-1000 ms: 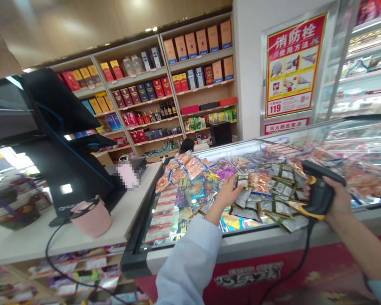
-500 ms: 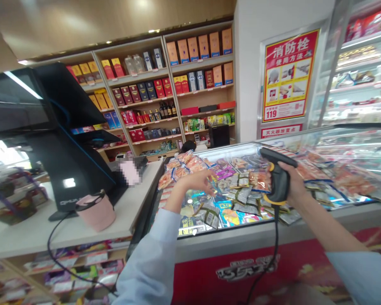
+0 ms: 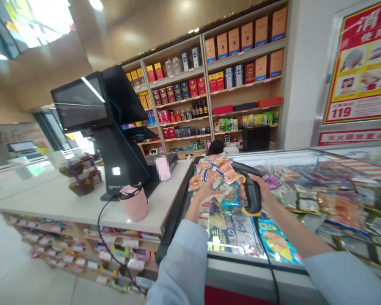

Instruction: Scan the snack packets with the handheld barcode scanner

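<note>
Scanner (image 3: pixel 253 195) clasped in right hand (image 3: pixel 263 192), left (image 3: pixel 204 193) pinching packet (image 3: pixel 221 187)

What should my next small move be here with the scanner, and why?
Probably dip the scanner in your right hand slightly toward the silvery packet at your left hand. The two are close together, but the scanner's front seems aimed above that packet, across the orange packets. Whether a barcode faces up is too blurred to tell.
</note>
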`<control>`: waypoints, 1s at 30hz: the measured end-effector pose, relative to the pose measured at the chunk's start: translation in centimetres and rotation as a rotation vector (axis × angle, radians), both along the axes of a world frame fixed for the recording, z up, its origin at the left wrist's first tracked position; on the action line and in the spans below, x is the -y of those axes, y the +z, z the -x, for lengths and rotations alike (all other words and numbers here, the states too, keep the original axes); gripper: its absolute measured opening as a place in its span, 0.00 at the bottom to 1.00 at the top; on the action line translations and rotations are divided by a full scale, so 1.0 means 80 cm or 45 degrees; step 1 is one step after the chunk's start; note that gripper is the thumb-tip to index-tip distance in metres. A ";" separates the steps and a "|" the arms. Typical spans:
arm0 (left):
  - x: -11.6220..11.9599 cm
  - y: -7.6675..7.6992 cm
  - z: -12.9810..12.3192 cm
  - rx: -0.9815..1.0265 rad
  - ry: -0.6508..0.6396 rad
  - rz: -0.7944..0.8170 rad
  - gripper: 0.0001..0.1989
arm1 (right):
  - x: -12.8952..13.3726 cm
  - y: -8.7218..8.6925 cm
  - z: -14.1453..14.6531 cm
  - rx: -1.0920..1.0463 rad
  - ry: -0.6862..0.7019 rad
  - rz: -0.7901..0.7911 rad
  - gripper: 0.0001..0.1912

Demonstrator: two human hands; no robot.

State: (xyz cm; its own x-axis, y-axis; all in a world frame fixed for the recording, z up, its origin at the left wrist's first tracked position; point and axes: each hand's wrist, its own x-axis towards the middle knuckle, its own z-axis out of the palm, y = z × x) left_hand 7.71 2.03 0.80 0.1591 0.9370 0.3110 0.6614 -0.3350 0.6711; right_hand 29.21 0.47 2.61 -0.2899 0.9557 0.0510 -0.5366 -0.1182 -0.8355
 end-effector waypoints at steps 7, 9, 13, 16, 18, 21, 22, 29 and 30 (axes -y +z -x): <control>-0.010 -0.005 0.025 0.666 0.551 -0.291 0.24 | 0.007 -0.019 0.007 0.140 0.072 -0.005 0.14; -0.009 -0.006 0.026 0.751 0.579 -0.292 0.23 | 0.012 -0.019 0.011 0.183 0.080 -0.035 0.14; -0.005 -0.005 0.030 0.735 0.671 -0.361 0.22 | 0.021 -0.016 0.015 0.218 0.086 -0.096 0.15; -0.002 -0.003 0.031 0.613 0.767 -0.428 0.23 | 0.027 -0.013 0.015 0.219 0.066 -0.124 0.15; -0.001 -0.003 0.031 0.543 0.811 -0.443 0.23 | 0.030 -0.011 0.014 0.226 0.059 -0.137 0.16; 0.001 -0.003 0.030 0.474 0.835 -0.442 0.23 | 0.032 -0.009 0.012 0.238 0.065 -0.172 0.17; 0.001 -0.003 0.030 0.462 0.841 -0.444 0.22 | 0.032 -0.009 0.011 0.242 0.068 -0.185 0.17; -0.002 -0.007 0.033 0.433 0.857 -0.483 0.22 | 0.029 -0.012 0.008 0.266 0.085 -0.207 0.17; -0.003 -0.008 0.034 0.428 0.854 -0.490 0.22 | 0.030 -0.012 0.008 0.270 0.090 -0.208 0.17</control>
State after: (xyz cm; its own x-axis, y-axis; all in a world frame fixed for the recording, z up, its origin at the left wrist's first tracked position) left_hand 4.99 2.26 0.18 -0.5518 0.6189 0.5589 0.5871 -0.1877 0.7874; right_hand 28.58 -1.91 1.67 -0.3762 0.9168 0.1337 -0.3426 -0.0036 -0.9395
